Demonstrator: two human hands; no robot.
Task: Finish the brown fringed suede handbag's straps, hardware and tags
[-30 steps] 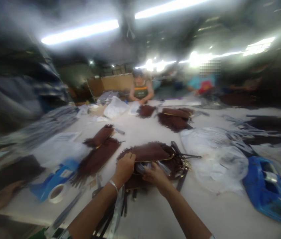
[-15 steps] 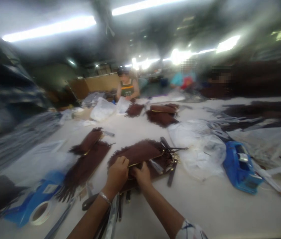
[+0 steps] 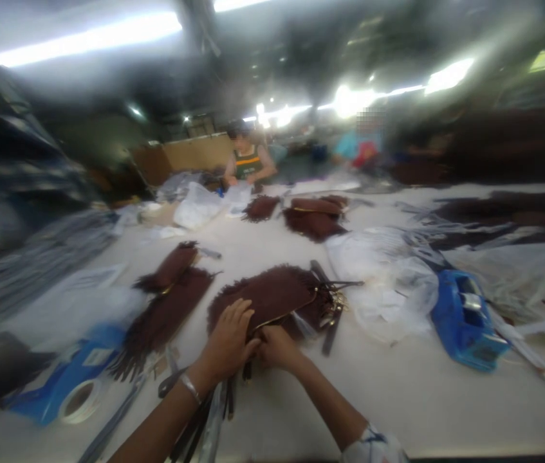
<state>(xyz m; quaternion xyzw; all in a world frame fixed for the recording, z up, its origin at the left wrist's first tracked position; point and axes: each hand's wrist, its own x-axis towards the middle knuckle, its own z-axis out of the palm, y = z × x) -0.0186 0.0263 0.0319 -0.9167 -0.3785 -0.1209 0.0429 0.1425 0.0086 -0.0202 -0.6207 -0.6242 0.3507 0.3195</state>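
Observation:
A dark brown fringed handbag (image 3: 272,292) lies on the table in front of me, its flap down and edged with gold-coloured trim. My left hand (image 3: 228,337) grips the near left of the flap, fingers on top and thumb at the edge. Close beside it, my right hand (image 3: 277,347) is closed at the flap's front edge; its fingertips are partly hidden. Dark straps with gold-coloured clips (image 3: 337,305) lie at the bag's right end. Further dark straps (image 3: 199,427) run under my left wrist.
Another fringed bag (image 3: 170,308) lies to the left, near a blue tape dispenser (image 3: 72,379) and a tape roll (image 3: 80,400). At right are crumpled plastic bags (image 3: 383,289) and a second blue dispenser (image 3: 465,321). More brown bags (image 3: 313,218) lie farther back; a co-worker (image 3: 249,161) is across the table.
The bag's flap has come down flatter. My right hand has drawn back from under it to its front edge, and my left hand has shifted slightly nearer to me.

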